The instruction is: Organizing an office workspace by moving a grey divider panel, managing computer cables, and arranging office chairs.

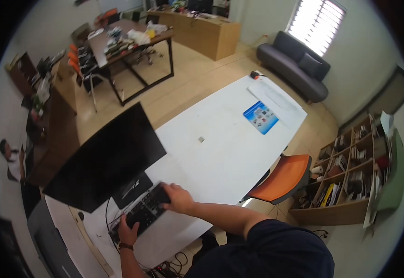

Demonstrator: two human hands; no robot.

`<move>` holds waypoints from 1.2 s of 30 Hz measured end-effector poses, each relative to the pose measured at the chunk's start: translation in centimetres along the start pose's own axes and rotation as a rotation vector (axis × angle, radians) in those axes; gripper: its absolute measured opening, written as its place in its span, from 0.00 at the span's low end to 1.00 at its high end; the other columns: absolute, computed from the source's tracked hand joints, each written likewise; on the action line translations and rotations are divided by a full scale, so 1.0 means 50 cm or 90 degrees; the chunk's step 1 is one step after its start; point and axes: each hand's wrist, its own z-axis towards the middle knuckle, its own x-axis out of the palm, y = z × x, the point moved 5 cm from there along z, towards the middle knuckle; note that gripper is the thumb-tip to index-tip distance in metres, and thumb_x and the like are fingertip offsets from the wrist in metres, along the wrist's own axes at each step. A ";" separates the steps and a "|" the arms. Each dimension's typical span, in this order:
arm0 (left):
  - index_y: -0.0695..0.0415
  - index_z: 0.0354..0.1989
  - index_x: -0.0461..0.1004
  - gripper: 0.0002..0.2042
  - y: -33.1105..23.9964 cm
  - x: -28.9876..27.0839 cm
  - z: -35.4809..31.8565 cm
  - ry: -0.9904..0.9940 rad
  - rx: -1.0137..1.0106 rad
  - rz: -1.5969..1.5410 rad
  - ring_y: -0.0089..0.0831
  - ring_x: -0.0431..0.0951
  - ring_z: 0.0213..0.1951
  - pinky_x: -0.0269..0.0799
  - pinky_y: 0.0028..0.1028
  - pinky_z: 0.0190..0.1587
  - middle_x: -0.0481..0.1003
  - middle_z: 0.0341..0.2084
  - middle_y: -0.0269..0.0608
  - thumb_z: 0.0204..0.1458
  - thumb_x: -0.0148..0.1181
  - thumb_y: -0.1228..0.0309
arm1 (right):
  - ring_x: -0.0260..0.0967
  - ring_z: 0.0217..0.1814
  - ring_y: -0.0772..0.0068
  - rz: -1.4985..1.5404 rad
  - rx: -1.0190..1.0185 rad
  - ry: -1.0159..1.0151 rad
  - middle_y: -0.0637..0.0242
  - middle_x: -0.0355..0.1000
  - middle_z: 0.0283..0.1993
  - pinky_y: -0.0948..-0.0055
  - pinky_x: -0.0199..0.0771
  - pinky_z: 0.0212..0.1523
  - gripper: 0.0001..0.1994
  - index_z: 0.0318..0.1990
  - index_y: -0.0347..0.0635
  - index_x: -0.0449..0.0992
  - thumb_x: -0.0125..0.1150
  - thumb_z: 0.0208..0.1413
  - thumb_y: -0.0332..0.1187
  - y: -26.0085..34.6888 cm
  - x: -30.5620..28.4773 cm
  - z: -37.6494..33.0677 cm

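Note:
A black keyboard (pixel 146 209) lies at a slant on the white table (pixel 202 171), just in front of a large dark monitor (pixel 107 157). My left hand (pixel 128 230), with a dark band at its wrist, grips the keyboard's near left end, thumb over the keys. At the far right end, my right hand (pixel 178 198) closes round the keyboard's edge; its fingertips are partly hidden by dark parts there. The monitor's black stand base (pixel 132 189) sits close behind the keyboard, and a dark cable (pixel 108 215) hangs down beside it.
Farther along the table lie a small pale square item (pixel 201 139), a blue printed sheet (pixel 261 117), white papers (pixel 276 99) and a mouse (pixel 256 75). An orange chair (pixel 283 178) stands at the right edge, near a wooden shelf (pixel 341 204). Cables (pixel 172 268) tangle below the near edge.

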 end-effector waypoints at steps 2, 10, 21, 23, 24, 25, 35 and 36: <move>0.63 0.59 0.66 0.32 -0.049 -0.004 0.013 0.046 0.034 0.084 0.51 0.72 0.54 0.68 0.41 0.55 0.73 0.52 0.57 0.47 0.66 0.60 | 0.67 0.52 0.49 -0.060 0.112 -0.033 0.53 0.67 0.48 0.54 0.72 0.50 0.38 0.63 0.46 0.59 0.70 0.43 0.41 -0.122 0.007 0.001; 0.66 0.48 0.76 0.19 -0.188 0.021 -0.036 0.138 0.071 -0.048 0.38 0.82 0.37 0.76 0.33 0.42 0.81 0.35 0.51 0.50 0.64 0.66 | 0.64 0.57 0.50 -0.090 0.223 -0.017 0.52 0.65 0.53 0.54 0.72 0.50 0.35 0.61 0.45 0.60 0.69 0.45 0.40 -0.144 0.010 -0.011; 0.63 0.23 0.72 0.16 -0.469 0.308 -0.174 0.244 0.172 -0.001 0.49 0.72 0.20 0.67 0.39 0.26 0.71 0.18 0.55 0.54 0.61 0.63 | 0.69 0.58 0.51 -0.263 -0.033 0.312 0.53 0.71 0.56 0.54 0.70 0.55 0.34 0.63 0.48 0.66 0.63 0.51 0.55 -0.306 -0.413 -0.327; 0.63 0.22 0.71 0.16 -0.508 0.380 -0.208 0.256 0.182 0.009 0.51 0.71 0.21 0.66 0.40 0.26 0.70 0.17 0.55 0.54 0.60 0.62 | 0.72 0.54 0.54 -0.292 0.063 0.184 0.56 0.74 0.51 0.55 0.72 0.52 0.33 0.60 0.48 0.70 0.63 0.50 0.56 -0.409 -0.551 -0.394; 0.63 0.21 0.70 0.17 -0.538 0.417 -0.225 0.267 0.196 0.014 0.54 0.70 0.21 0.65 0.41 0.26 0.68 0.16 0.56 0.54 0.60 0.61 | 0.73 0.52 0.53 -0.303 0.105 0.133 0.56 0.74 0.49 0.55 0.72 0.51 0.32 0.57 0.47 0.72 0.63 0.49 0.57 -0.467 -0.612 -0.423; 0.63 0.21 0.70 0.17 -0.579 0.448 -0.239 0.233 0.217 0.033 0.53 0.71 0.21 0.66 0.40 0.26 0.69 0.16 0.55 0.54 0.60 0.62 | 0.71 0.53 0.53 -0.335 0.170 0.104 0.57 0.74 0.48 0.52 0.67 0.55 0.32 0.55 0.47 0.73 0.63 0.48 0.59 -0.528 -0.666 -0.452; 0.59 0.39 0.74 0.14 -1.072 0.687 -0.372 0.240 0.380 -0.051 0.39 0.78 0.37 0.73 0.35 0.42 0.76 0.36 0.46 0.49 0.67 0.64 | 0.53 0.70 0.52 -0.337 -0.010 0.080 0.63 0.67 0.57 0.27 0.38 0.66 0.36 0.53 0.50 0.73 0.66 0.39 0.63 -0.758 -0.810 -0.676; 0.59 0.42 0.74 0.18 -1.105 0.695 -0.395 0.217 0.560 0.048 0.43 0.77 0.42 0.73 0.38 0.46 0.76 0.40 0.47 0.47 0.68 0.61 | 0.53 0.70 0.52 -0.333 -0.035 0.093 0.63 0.67 0.57 0.27 0.38 0.66 0.36 0.53 0.50 0.73 0.66 0.39 0.63 -0.763 -0.818 -0.667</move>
